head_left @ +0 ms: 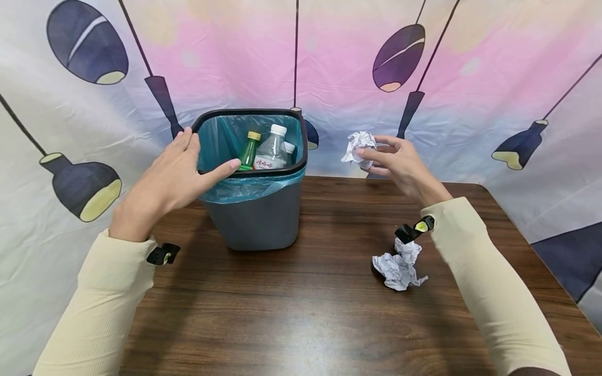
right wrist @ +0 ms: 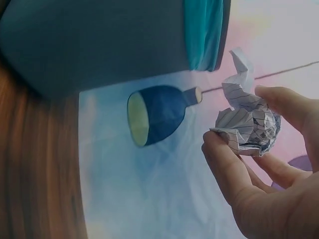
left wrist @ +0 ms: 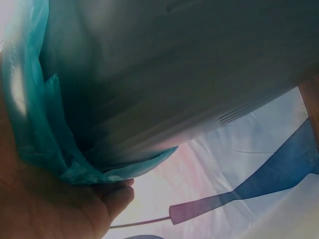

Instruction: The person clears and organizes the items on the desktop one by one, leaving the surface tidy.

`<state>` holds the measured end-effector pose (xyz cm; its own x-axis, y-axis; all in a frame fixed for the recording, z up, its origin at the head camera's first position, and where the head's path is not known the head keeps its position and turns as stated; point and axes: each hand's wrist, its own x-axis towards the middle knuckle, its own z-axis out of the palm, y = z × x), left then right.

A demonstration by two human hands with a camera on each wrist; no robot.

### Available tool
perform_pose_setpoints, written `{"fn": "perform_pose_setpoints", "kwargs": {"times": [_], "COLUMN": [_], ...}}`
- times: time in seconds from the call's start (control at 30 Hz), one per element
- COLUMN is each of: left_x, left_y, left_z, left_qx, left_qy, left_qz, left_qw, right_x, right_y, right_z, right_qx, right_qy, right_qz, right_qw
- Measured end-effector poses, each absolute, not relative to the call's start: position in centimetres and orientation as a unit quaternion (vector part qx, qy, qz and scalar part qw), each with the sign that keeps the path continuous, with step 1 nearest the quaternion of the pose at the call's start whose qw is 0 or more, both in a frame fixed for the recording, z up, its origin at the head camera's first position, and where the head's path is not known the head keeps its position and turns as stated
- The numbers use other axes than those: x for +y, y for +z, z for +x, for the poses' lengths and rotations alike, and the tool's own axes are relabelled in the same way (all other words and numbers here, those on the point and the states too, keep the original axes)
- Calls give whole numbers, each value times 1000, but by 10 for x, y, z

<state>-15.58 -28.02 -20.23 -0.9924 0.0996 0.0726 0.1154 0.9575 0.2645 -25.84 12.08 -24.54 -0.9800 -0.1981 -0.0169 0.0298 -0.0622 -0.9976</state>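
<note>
My right hand (head_left: pixel 402 163) pinches a crumpled paper ball (head_left: pixel 360 148) between thumb and fingers, held up to the right of the trash bin (head_left: pixel 263 219). In the right wrist view the paper ball (right wrist: pixel 249 124) shows printed lines. My left hand (head_left: pixel 171 175) lies along the bin's left side, fingers extended and thumb stretched along the front rim. The left wrist view shows its palm beside the blue-green liner (left wrist: pixel 37 114) folded over the rim. Inside the bin are a green bottle (head_left: pixel 250 149) with a yellow cap and a clear bottle (head_left: pixel 271 149) with a white cap.
More crumpled paper (head_left: pixel 398 269) lies on the wooden table (head_left: pixel 291 308), below my right wrist. Another white-capped bottle (head_left: pixel 289 149) sits partly hidden in the bin. A patterned cloth (head_left: pixel 338 62) hangs behind the table.
</note>
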Motion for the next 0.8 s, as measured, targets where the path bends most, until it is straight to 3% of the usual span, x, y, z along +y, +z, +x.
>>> {"fn": "perform_pose_setpoints", "kwargs": {"times": [0.8], "left_x": [-280], "left_y": [-202], "left_z": [-155], "left_qx": [-989], "left_qy": [-133], "left_qz": [-57], "left_qw": [32], "right_x": [71], "right_y": [-206], "right_z": [-253], "right_qx": [588], "right_qy": [-799], "right_qz": [-105], "right_qw": [75]}}
